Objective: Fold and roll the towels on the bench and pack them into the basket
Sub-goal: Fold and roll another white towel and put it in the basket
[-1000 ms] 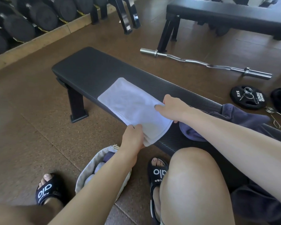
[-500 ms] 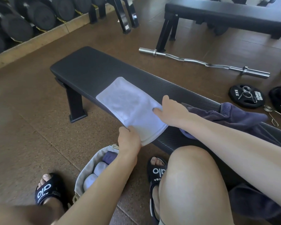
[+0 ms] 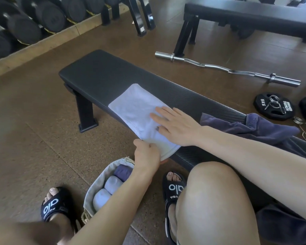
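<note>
Hands [image 3: 163, 137] on white towel [image 3: 136, 106], prob. folded

Basket [image 3: 94, 188] partly hidden by left forearm. White towel's [image 3: 134, 106] near corner covered by both hands. Purple towel [image 3: 265, 126] cut off behind right arm.

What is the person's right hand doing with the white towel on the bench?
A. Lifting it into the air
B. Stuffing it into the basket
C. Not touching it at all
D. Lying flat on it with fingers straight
D: the right hand lies palm down with straight fingers on the white towel, which is spread on the bench, while the left hand grips the towel's near end.
</note>
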Motion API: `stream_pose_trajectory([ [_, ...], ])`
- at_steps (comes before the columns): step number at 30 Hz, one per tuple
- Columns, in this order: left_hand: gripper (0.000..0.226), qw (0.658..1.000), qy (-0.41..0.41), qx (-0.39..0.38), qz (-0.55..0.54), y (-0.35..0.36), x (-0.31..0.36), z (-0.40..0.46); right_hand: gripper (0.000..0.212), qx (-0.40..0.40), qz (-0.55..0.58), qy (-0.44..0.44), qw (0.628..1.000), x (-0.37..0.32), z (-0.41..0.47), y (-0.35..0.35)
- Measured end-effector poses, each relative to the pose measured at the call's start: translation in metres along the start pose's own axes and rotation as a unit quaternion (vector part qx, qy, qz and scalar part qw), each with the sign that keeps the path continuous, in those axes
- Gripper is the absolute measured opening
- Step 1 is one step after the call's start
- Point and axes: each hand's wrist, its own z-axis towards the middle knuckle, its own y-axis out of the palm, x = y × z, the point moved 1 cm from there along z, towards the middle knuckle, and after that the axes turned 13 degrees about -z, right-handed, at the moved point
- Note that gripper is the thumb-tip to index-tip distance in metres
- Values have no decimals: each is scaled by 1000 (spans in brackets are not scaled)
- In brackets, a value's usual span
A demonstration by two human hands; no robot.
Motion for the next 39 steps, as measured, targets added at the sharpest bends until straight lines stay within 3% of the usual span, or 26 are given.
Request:
stream_pose_trajectory([
  [4, 15, 998, -5, 16, 66, -22, 15, 24, 77, -42, 4, 11, 999, 0, 0, 9],
  [10, 34, 972, 146, 114, 147, -57, 77, 84, 61, 24, 3, 53, 998, -11, 12, 4],
  [13, 42, 969, 139, 99, 176, -69, 92, 116, 59, 19, -4, 52, 998, -13, 9, 13],
  [17, 5, 968, 149, 115, 164, -74, 100, 138, 58, 32, -11, 60, 998, -15, 8, 13],
  [22, 12, 972, 135, 148, 125, -76, 104, 146, 58, 47, -12, 56, 997, -17, 7, 14],
  [29, 28, 959, 138, 175, 177, -70, 101, 140, 60, 42, -1, 55, 998, -17, 8, 14],
  [32, 50, 972, 125, 158, 122, -60, 91, 116, 59, 46, -4, 55, 997, -16, 8, 16],
  [35, 82, 995, 37, 95, 20, -48, 62, 85, 58, 49, -3, 59, 997, -18, 8, 18],
  [39, 67, 996, -69, -9, -46, -25, 22, 36, 63, 27, 47, 49, 997, -14, 9, 18],
])
